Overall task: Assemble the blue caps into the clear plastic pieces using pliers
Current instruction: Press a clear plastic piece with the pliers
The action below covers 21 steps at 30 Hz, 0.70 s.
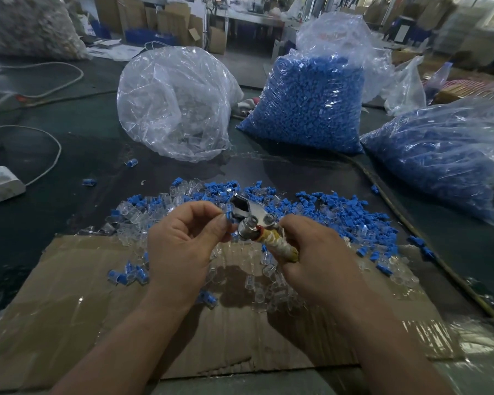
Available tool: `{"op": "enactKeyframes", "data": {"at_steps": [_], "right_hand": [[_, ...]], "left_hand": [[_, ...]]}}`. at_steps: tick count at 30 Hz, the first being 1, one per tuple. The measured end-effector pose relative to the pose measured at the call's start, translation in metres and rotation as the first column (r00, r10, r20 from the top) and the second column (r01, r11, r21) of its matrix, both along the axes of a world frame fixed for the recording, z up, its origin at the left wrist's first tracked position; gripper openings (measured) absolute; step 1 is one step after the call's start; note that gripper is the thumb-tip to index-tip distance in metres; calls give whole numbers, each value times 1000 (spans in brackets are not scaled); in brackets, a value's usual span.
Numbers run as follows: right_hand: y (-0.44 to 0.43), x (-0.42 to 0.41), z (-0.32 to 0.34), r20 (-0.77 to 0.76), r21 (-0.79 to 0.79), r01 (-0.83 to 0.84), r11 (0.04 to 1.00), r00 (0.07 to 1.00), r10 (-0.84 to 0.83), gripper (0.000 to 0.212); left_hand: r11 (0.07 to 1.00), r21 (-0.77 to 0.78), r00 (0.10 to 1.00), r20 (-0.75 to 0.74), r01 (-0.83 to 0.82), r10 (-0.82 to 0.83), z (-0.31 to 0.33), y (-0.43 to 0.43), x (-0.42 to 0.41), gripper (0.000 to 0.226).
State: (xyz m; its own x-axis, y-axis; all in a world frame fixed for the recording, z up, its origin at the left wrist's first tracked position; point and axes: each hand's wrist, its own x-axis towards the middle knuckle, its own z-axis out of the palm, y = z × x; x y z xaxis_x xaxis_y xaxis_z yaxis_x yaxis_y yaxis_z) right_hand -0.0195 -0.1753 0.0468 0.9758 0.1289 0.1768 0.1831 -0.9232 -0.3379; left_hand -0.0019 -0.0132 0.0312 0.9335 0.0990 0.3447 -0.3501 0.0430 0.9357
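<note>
My right hand (317, 258) grips the tape-wrapped handles of metal pliers (250, 216), jaws pointing up and left. My left hand (183, 238) pinches a blue cap with a clear piece (228, 215) between thumb and forefinger, right at the pliers' jaws. Behind both hands, several loose blue caps (340, 212) and clear plastic pieces (143, 212) lie mixed in a pile. A few assembled pieces (126, 276) rest on the cardboard at my left.
A flattened cardboard sheet (69, 323) covers the dark table under my arms. At the back stand a bag of clear pieces (177, 104) and two bags of blue caps (311, 104), (439, 155). A white power strip (0, 183) with cables lies left.
</note>
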Motion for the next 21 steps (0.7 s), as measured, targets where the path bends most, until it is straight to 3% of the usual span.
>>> {"op": "enactKeyframes", "data": {"at_steps": [4,8,13,18,21], "right_hand": [[-2,-2,0,23,-7,7,1000,1000,-6,22],[-1,1,-4,24,-11,9,1000,1000,-9,23],[-4,6,-9,61,30,24,999,998,-25,31],[-13,9,-14,50,27,71,997,996,-73,42],[-23,14,-14,38,91,133,987,990,-136,38]], "left_hand": [[999,-23,1000,-1,28,-28,2,1,-2,5],[1000,-6,1000,-21,3,-3,1,3,3,16],[997,83,1000,-21,6,-5,1,9,9,17],[993,56,994,-28,-106,107,5,34,18,25],[981,119,982,-92,-153,165,7,47,27,32]]}}
